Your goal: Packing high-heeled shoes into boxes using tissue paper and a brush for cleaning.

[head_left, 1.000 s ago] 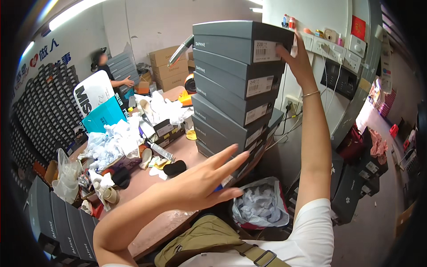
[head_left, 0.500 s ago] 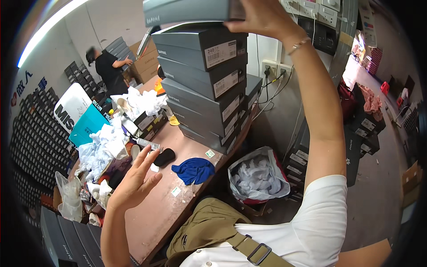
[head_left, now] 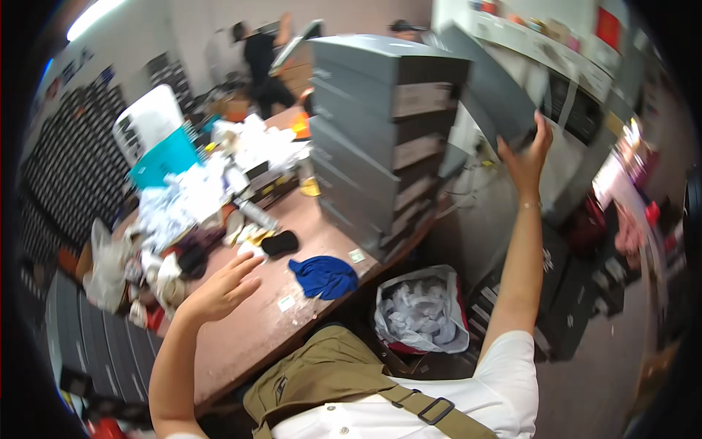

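Observation:
My right hand (head_left: 525, 159) grips the near end of a grey shoebox (head_left: 491, 91), which is tilted and blurred by motion. It is off the table, just right of a tall stack of grey shoeboxes (head_left: 355, 139) with pale end labels. Over the table's left part, my left hand (head_left: 221, 289) hovers with its fingers stretched out, holding nothing. Near its fingertips lies a small black rounded thing (head_left: 280, 244), and a crumpled blue cloth (head_left: 323, 277) lies to the right of it.
A heap of white paper and shoes (head_left: 186, 208) covers the left of the pinkish table (head_left: 238, 351). Below its right edge stands a bag of crumpled paper (head_left: 423, 311). More shoeboxes (head_left: 102, 351) line the lower left. A person (head_left: 262, 62) works at the back, another behind the stack.
My right hand has carried the shoebox from above the stack to its right, tilting it. My left hand stays over the table. The view has shifted, and the person at the back has raised an arm.

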Demonstrator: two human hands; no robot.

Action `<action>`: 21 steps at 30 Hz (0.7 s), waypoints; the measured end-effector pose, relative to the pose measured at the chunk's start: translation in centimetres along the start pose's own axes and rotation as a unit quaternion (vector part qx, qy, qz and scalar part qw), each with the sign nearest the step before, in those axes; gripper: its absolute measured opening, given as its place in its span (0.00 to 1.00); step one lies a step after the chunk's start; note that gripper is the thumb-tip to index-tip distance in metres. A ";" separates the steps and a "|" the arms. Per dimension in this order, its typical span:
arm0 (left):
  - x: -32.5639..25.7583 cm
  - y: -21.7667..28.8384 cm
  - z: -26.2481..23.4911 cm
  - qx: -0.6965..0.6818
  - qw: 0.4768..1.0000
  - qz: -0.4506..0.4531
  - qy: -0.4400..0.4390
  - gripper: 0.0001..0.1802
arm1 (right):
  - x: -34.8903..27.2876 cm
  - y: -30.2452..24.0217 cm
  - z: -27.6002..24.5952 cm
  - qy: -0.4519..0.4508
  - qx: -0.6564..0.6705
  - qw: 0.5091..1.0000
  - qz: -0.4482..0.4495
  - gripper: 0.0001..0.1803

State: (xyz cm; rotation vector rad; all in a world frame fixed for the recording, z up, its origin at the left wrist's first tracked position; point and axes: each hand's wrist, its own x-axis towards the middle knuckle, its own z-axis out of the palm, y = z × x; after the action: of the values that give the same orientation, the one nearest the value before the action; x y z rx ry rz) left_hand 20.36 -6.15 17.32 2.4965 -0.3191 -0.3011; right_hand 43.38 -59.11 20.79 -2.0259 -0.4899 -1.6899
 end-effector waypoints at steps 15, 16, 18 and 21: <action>-14.2 -9.7 21.4 -0.168 0.970 -0.105 0.143 0.30 | -4.7 -33.6 6.5 -0.198 0.521 0.828 -0.065 0.21; -15.2 -9.4 22.3 -0.138 0.969 -0.127 0.158 0.30 | -5.4 -41.4 7.1 -0.201 0.517 0.815 -0.166 0.21; -15.6 -9.7 23.7 -0.176 0.950 -0.094 0.241 0.31 | -4.8 -53.8 5.9 -0.230 0.623 0.691 -0.286 0.20; -16.6 -9.8 24.7 -0.230 0.923 -0.081 0.297 0.31 | -2.8 -69.4 3.0 -0.161 0.647 0.583 -0.464 0.23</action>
State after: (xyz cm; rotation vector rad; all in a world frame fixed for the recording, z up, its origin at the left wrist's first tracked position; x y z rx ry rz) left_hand -0.86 -6.69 -5.80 2.0218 0.1911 0.2939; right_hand 7.86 0.43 25.67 -0.7916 -2.3372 -0.6113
